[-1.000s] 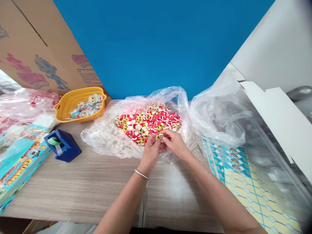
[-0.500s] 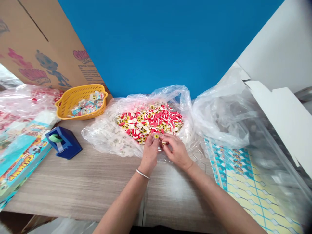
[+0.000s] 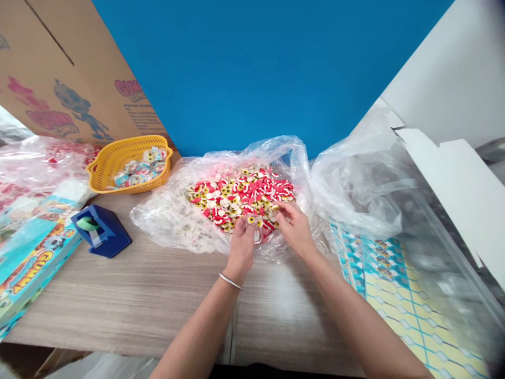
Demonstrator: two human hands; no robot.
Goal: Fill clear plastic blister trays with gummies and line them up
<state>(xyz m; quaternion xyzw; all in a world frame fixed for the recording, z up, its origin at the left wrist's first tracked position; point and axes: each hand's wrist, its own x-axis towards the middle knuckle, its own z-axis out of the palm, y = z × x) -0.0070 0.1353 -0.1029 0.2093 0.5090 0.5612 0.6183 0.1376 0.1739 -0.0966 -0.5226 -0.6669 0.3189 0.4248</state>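
Candy pieces (image 3: 252, 192), red, white and yellow-eyed, lay heaped in the mouth of a clear plastic bag (image 3: 158, 226) at the middle of the desk (image 3: 150, 305). At the heap's near edge, the left hand (image 3: 242, 242) pinched a small clear holder (image 3: 258, 236) between thumb and fingers; two yellow-eyed pieces sat side by side at its far end. The right hand (image 3: 292, 225) was apart from it, fingertips at the right side of the heap, thumb and fingers narrowly spaced; whether they gripped a piece, I could not tell. Far left stood a yellow basket (image 3: 103, 171) of wrapped packets (image 3: 138, 171), with a blue tape dispenser (image 3: 114, 234) nearer.
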